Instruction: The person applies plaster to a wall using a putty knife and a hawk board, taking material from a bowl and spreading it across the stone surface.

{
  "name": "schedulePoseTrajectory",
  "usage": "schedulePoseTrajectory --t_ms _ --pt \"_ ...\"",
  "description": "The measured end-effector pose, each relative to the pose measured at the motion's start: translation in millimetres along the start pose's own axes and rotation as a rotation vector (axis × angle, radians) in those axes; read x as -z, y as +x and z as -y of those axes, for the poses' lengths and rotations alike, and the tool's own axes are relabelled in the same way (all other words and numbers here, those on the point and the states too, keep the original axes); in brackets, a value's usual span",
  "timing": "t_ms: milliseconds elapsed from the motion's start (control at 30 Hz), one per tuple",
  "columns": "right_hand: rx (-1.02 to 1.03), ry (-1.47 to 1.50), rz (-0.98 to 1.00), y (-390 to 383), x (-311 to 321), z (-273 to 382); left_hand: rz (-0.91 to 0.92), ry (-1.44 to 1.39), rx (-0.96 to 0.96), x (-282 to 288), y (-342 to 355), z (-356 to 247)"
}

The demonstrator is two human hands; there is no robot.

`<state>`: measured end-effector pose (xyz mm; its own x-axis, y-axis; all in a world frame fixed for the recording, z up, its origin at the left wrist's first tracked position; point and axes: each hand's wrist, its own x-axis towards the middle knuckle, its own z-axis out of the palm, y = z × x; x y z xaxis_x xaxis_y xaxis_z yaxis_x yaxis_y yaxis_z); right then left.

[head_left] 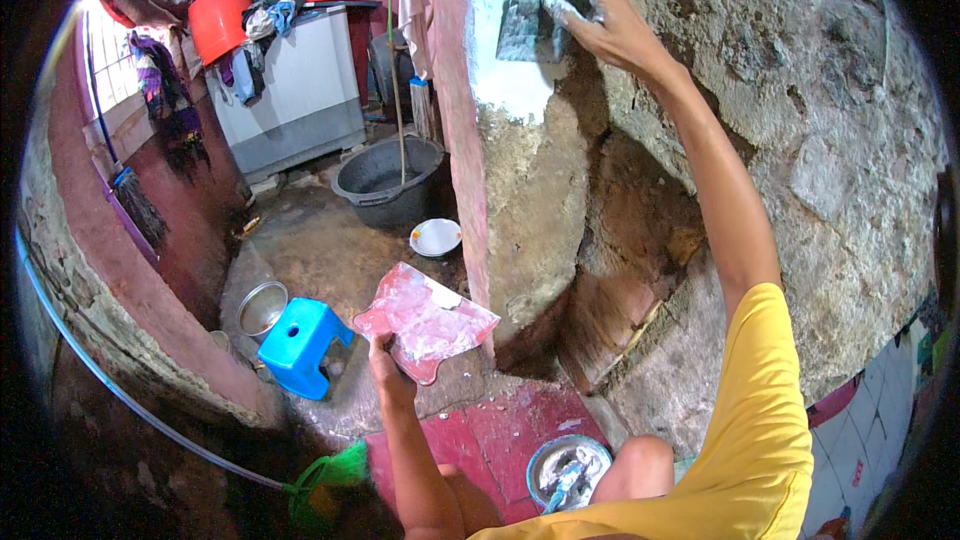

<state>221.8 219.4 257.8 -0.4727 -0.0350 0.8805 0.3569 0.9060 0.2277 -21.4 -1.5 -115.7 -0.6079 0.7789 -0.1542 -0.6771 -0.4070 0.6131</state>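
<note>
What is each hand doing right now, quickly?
Left hand: closed on the edge of a pink, white-smeared board.
Right hand: closed on a greenish spreader, held at the wall's white patch.

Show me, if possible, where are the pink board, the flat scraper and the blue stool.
Pink board [430,328]: head view, middle of its smeared face.
Flat scraper [521,28]: head view, on its dark blade.
Blue stool [288,348]: head view, on its seat.

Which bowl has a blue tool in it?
The bowl beside the right knee: a blue tool sits in its white paste. The shiny bowl by the blue stool and the white bowl near the grey tub have none.
</note>
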Motion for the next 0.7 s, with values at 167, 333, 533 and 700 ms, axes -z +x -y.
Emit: schedulePoseTrajectory --t_ms 167,333,533,700 --pt "0.048 -0.009 -0.107 36.9 15.8 5.4 0.007 -0.016 -0.019 16.0 7.7 0.8" --pt "-0.238 -0.067 -0.210 57.5 27.7 -24.1 -0.002 -0.022 -0.007 2.1 4.3 0.9" --pt "-0.084 0.208 0.001 39.1 35.8 27.1 0.011 -0.013 -0.027 17.7 9.0 1.8" --pt "-0.209 -0.051 -0.253 48.4 23.9 -19.0 -0.008 -0.036 -0.025 5.9 7.6 5.7"
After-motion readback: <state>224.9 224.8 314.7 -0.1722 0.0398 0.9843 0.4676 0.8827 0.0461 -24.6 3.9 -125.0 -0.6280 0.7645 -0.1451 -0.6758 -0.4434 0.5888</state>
